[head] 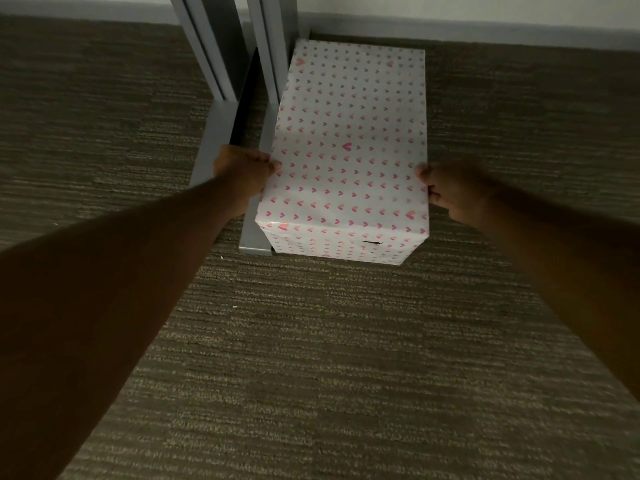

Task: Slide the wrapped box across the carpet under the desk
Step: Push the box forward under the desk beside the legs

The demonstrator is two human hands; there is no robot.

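Observation:
The wrapped box, covered in white paper with small pink hearts, lies lengthwise on the brown carpet, its far end near the wall. A small dark tear marks its near face. My left hand grips its left side and my right hand grips its right side, both near the front end. The box's left edge rests against a grey desk foot.
Two grey metal desk legs rise at the upper left of the box, each on a long flat foot. A white wall with a grey baseboard runs along the back. Open carpet lies to the right and in front.

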